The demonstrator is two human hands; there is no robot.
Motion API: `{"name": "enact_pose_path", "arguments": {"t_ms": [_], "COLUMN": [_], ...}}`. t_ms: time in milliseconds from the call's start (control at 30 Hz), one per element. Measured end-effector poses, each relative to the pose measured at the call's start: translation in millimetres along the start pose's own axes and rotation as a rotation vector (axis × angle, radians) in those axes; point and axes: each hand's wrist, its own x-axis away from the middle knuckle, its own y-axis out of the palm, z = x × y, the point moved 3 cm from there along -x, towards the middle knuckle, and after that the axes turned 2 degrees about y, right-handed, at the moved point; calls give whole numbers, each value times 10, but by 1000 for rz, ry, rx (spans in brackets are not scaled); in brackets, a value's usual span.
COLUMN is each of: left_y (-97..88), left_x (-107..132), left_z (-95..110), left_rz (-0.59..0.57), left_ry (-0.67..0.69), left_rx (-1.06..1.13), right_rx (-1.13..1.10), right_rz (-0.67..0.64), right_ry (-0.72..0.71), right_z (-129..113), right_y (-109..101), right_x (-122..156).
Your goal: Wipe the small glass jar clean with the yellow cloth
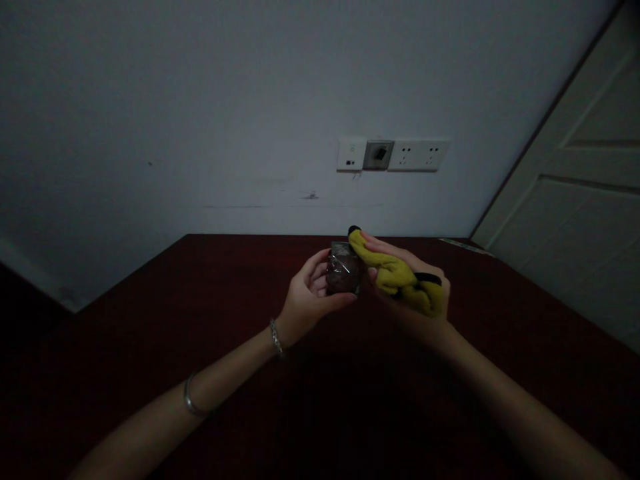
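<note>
Round dark-brown item in clear wrap (pixel 343 270), one: held upright over the table, toward its far edge. Left hand (pixel 311 288): curled about the item's left side, fingers behind, thumb along the lower edge. Yellow cloth with black trim (pixel 395 272), one: bunched, its black-tipped end at the item's upper right corner. Right hand (pixel 413 256): closed around the cloth. Left arm: chain bracelet (pixel 275 337), plain bangle (pixel 189 398). Table (pixel 225 287): dark red, set against a pale wall (pixel 200 100) bearing white sockets (pixel 419 155). Panelled door (pixel 590 180): at right.
</note>
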Motion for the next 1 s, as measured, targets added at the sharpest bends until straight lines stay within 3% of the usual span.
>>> {"name": "enact_pose_path", "arguments": {"t_ms": [167,367,600,800,1000], "left_y": [-32,-159,-272,-216,-156], "left_x": [-13,-70,-91,-59,-65], "left_z": [-37,-87,-71,-66,-39], "left_rz": [14,83,36,-50,-17], "left_ry": [31,96,191,233,215], "left_rx": [-23,-47,-152,-244,-239], "right_rx": [3,-51,-3,-35,-78], "right_rz": [-27,-340,-209,-301,-394], "right_ry": [-61,-152,-85,-128,-154], "right_z": [-30,-127,-54,-38,-7], "right_y": [-14,-10,-127,-38,3], "right_x": [25,-15,-48,-54,-31]}}
